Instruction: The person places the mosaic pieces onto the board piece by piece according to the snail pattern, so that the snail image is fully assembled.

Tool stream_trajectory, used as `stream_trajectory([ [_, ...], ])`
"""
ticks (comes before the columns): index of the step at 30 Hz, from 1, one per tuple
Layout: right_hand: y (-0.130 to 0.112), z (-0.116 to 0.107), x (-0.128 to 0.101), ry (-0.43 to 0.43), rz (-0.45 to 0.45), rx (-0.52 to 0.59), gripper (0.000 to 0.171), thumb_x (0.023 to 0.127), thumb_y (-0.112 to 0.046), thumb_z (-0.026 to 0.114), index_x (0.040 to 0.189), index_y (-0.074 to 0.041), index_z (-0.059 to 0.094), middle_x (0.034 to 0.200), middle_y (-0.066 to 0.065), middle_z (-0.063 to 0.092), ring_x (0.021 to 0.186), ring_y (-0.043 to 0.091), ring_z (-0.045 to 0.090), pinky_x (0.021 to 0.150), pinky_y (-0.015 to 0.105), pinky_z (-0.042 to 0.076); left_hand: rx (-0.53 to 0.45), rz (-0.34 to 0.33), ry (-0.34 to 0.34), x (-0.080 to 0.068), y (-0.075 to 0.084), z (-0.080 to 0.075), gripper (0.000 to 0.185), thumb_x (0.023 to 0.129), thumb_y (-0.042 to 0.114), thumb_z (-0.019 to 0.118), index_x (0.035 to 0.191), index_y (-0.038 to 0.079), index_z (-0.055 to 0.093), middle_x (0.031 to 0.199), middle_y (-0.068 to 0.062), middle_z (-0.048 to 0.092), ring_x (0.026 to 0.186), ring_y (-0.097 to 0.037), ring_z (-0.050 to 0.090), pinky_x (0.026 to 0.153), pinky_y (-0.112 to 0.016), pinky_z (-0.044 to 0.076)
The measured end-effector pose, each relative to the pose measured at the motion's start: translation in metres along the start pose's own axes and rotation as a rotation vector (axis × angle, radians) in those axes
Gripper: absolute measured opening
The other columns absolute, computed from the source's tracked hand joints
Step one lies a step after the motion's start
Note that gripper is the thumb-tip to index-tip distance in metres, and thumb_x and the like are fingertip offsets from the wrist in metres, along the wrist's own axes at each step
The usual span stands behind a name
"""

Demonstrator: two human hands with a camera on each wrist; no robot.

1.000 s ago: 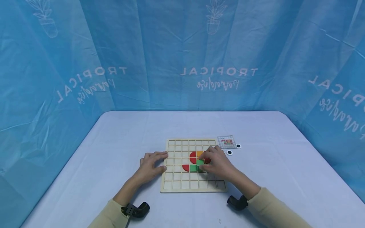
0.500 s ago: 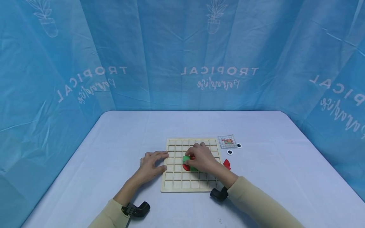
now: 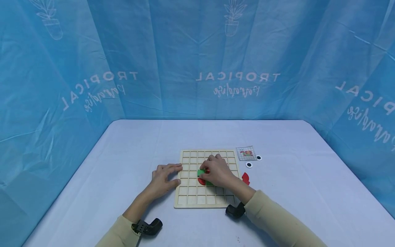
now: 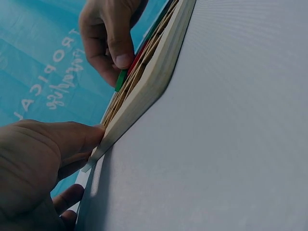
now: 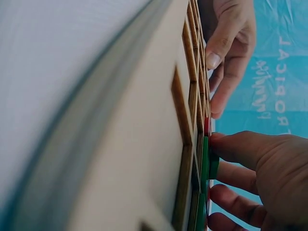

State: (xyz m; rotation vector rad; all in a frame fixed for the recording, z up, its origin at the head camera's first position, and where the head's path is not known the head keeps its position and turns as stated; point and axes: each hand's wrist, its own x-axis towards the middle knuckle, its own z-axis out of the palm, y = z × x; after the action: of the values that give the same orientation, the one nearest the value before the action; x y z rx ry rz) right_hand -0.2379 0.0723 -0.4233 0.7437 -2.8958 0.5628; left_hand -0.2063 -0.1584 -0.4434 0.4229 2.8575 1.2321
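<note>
Right hand (image 3: 217, 171) has shifted left across the wooden grid board (image 3: 210, 207) versus 1 s ago, carrying a green square tile (image 3: 200, 172). Against 0.5 s ago it's nearly the same spot. Left hand (image 3: 162, 180) hasn't moved.

Right: thumb and index narrow, pinching the green square tile by its edges. Tile is over the left-centre part of the grid, just on the far side of a red rounded piece (image 3: 201, 181). Both wrist views put it at the board's face; can't tell whether it's seated in a cell.

Left: fingers fairly straight, thumb spread wide from them. Fingertips and thumb touch the board's left edge; board lies flat on the white table (image 3: 129, 151).

Another green piece (image 3: 209, 183) lies on the grid right of the red rounded piece, partly under the right hand. More red shows beside the fingers; the hand hides the rest.

Off the board, right side: red pieces (image 3: 245, 178) near the edge, just past the forearm. Pattern card (image 3: 246, 153) by the far right corner, two black-and-white eye discs (image 3: 249, 165) next to it. Black wrist devices (image 3: 151, 227) on both arms, beige sleeves (image 3: 277, 219). Blue printed curtain (image 3: 185, 61) behind.
</note>
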Motion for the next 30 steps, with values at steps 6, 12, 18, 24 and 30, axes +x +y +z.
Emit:
stream_trajectory([
  [6, 0.000, 0.001, 0.000, 0.003, 0.002, -0.009, 0.021, 0.076, -0.032, 0.076, 0.092, -0.019, 0.072, 0.094, -0.001, 0.059, 0.085, 0.017, 0.041, 0.074, 0.033, 0.035, -0.001, 0.003, 0.000, 0.000, -0.001, 0.000, 0.047, 0.082, 0.017, 0.069, 0.127, 0.013, 0.059, 0.140, 0.002, 0.051, 0.117, -0.022, 0.034, 0.090, -0.042, 0.019],
  [12, 0.000, 0.002, -0.001, 0.007, 0.002, -0.005, 0.021, 0.076, -0.032, 0.076, 0.093, -0.019, 0.073, 0.095, 0.000, 0.059, 0.085, 0.016, 0.041, 0.073, 0.032, 0.035, -0.004, 0.002, 0.003, 0.000, -0.001, 0.000, 0.047, 0.082, 0.017, 0.069, 0.127, 0.014, 0.059, 0.139, 0.003, 0.051, 0.117, -0.022, 0.035, 0.089, -0.041, 0.020],
  [18, 0.001, -0.003, -0.005, 0.017, 0.021, 0.059, 0.025, 0.077, -0.031, 0.075, 0.098, -0.018, 0.072, 0.095, 0.000, 0.060, 0.087, 0.016, 0.042, 0.074, 0.031, 0.036, -0.003, 0.011, 0.009, 0.000, 0.000, 0.000, 0.047, 0.081, 0.017, 0.069, 0.127, 0.014, 0.059, 0.139, 0.002, 0.051, 0.116, -0.023, 0.035, 0.091, -0.043, 0.020],
  [24, 0.009, -0.019, -0.018, 0.075, 0.076, 0.096, 0.023, 0.077, -0.028, 0.075, 0.098, -0.018, 0.073, 0.096, -0.001, 0.061, 0.090, 0.016, 0.043, 0.074, 0.030, 0.036, 0.005, 0.016, 0.010, 0.000, -0.001, 0.000, 0.046, 0.082, 0.016, 0.068, 0.127, 0.013, 0.059, 0.140, 0.001, 0.051, 0.117, -0.024, 0.035, 0.092, -0.044, 0.020],
  [30, 0.033, -0.032, -0.041, 0.120, 0.168, 0.036, 0.026, 0.075, -0.029, 0.077, 0.099, -0.018, 0.072, 0.097, -0.001, 0.061, 0.092, 0.016, 0.044, 0.073, 0.031, 0.039, 0.005, 0.020, 0.010, 0.000, -0.001, 0.000, 0.045, 0.082, 0.017, 0.069, 0.126, 0.014, 0.059, 0.139, 0.001, 0.052, 0.115, -0.023, 0.035, 0.091, -0.044, 0.020],
])
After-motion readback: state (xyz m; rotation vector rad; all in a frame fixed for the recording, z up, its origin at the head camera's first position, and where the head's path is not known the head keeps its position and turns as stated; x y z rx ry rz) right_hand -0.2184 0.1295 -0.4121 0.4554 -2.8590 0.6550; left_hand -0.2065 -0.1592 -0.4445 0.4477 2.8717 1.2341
